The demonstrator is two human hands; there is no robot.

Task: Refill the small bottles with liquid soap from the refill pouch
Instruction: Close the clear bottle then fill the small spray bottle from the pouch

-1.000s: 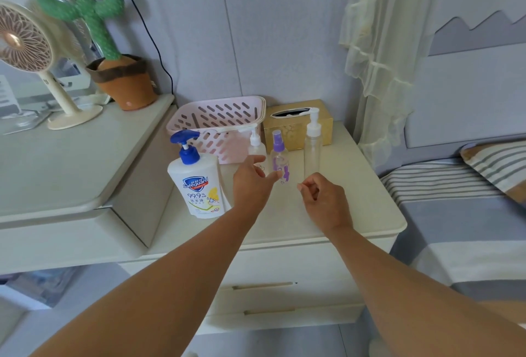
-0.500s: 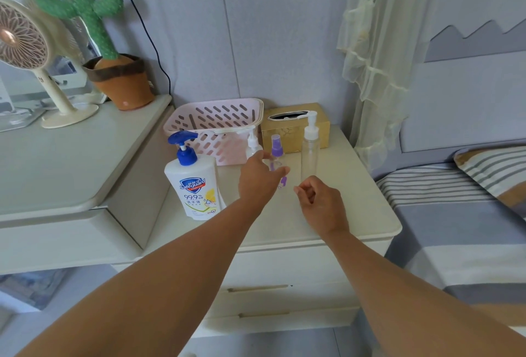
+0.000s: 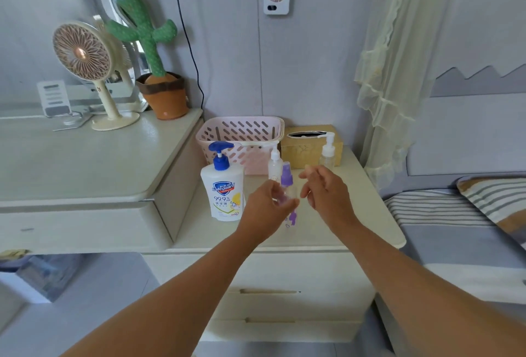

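My left hand (image 3: 266, 208) grips a small clear spray bottle with a purple cap (image 3: 286, 179) and holds it just above the nightstand top (image 3: 341, 231). My right hand (image 3: 324, 190) hovers right beside the bottle with its fingers loosely spread, holding nothing. A big white soap bottle with a blue pump (image 3: 223, 188) stands to the left of my left hand. Behind the hands stand a small white-capped bottle (image 3: 274, 164) and a clear pump bottle (image 3: 327, 152). No refill pouch shows in view.
A pink slotted basket (image 3: 242, 134) and a tan tissue box (image 3: 306, 149) sit at the back of the nightstand. On the higher desk to the left stand a fan (image 3: 85, 72) and a toy cactus pot (image 3: 163, 95). A bed (image 3: 455, 228) lies to the right.
My left hand has taken hold of the purple-capped spray bottle and lifted it toward me. My right hand opened and rose beside it. The camera tilted up.
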